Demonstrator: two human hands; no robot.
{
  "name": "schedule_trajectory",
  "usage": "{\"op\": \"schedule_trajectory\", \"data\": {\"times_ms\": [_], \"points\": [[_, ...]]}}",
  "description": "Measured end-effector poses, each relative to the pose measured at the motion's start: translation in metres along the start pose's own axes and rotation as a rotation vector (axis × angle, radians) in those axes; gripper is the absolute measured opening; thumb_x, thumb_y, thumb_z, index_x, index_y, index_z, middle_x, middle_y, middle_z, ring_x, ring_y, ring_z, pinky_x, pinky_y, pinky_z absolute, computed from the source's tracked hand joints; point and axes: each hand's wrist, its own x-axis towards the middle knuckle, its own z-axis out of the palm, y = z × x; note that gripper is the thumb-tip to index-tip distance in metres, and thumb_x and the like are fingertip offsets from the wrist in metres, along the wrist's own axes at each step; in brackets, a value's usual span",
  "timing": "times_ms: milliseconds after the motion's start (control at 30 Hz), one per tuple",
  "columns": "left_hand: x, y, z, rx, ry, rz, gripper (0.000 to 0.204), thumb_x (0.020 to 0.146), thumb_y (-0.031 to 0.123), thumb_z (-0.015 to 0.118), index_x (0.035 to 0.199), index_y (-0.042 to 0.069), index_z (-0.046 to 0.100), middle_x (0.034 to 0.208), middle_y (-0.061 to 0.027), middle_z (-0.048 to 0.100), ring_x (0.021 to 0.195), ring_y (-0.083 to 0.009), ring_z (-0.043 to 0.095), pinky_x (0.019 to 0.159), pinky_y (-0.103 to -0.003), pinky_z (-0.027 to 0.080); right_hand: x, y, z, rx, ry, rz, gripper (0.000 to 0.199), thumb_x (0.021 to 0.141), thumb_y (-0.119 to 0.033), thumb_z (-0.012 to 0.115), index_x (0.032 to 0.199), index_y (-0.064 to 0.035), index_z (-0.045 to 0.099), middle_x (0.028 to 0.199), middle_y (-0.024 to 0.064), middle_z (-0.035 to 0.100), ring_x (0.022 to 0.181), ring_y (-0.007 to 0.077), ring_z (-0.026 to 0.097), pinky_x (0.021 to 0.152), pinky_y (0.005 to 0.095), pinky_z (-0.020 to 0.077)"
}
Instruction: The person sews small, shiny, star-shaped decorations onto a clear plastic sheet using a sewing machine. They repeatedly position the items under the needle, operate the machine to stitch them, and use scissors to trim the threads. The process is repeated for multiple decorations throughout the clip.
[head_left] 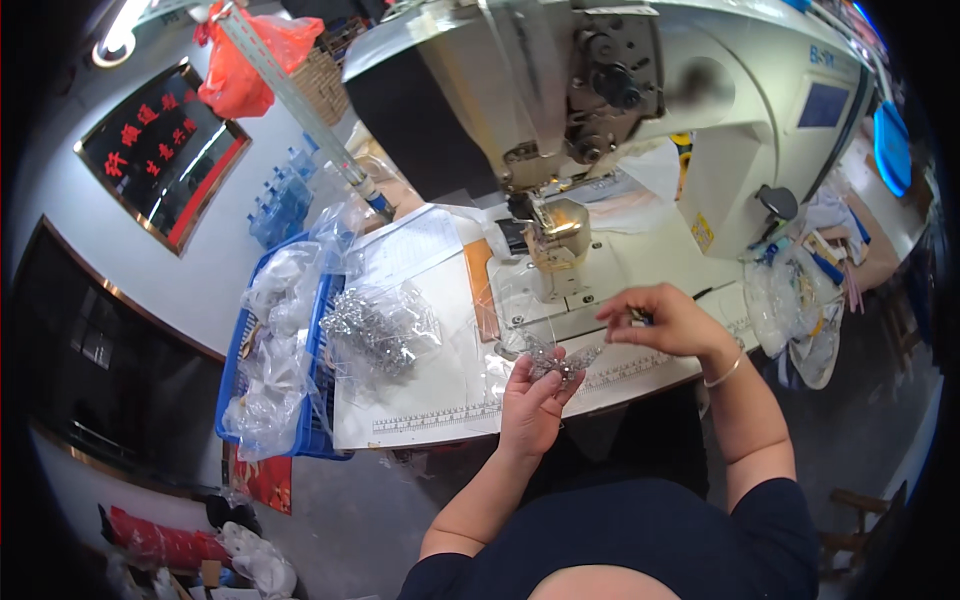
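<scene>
My left hand (535, 410) is closed on a silvery, sparkling beaded piece (557, 370), pinched between thumb and fingers at the sewing machine table's front edge. Just right of it, my right hand (660, 320) is raised with curled fingers, its fingertips near the piece's upper right end. A small dark thing with a yellowish glint (640, 316) shows in its grip; its kind is too small to tell. Beyond both hands stands the sewing machine's needle and presser foot area (555, 240). To the left, a heap of similar silvery beaded pieces (375, 330) lies on clear plastic.
A blue basket (228, 390) filled with clear plastic bags stands against the table's left side. A ruler strip (440, 415) runs along the front edge. The white machine arm (720, 170) spans the back. Plastic bags and scraps (795, 290) crowd the right end.
</scene>
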Motion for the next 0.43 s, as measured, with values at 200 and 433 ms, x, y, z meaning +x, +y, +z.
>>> {"op": "schedule_trajectory", "data": {"times_ms": [200, 433], "points": [[-0.003, -0.004, 0.004, -0.091, 0.02, -0.052, 0.044, 0.085, -0.005, 0.048, 0.123, 0.016, 0.044, 0.118, -0.0072, 0.053, 0.107, -0.024, 0.055, 0.095, -0.049, 0.044, 0.017, -0.003, -0.004, -0.181, -0.033, -0.069, 0.027, 0.074, -0.01, 0.069, 0.098, -0.0021, 0.061, 0.078, 0.0089, 0.063, 0.074, 0.0208, 0.06, 0.072, 0.0308, 0.0473], [-0.002, -0.009, 0.004, -0.006, 0.121, 0.048, 0.041, 0.087, -0.003, 0.048, 0.124, 0.017, 0.044, 0.124, -0.0088, 0.05, 0.109, -0.0246, 0.053, 0.095, -0.048, 0.044, 0.024, 0.006, 0.001, -0.189, 0.017, -0.135, 0.025, 0.076, -0.012, 0.068, 0.098, -0.0029, 0.062, 0.087, 0.0115, 0.066, 0.079, 0.0232, 0.063, 0.074, 0.0322, 0.0477]]}}
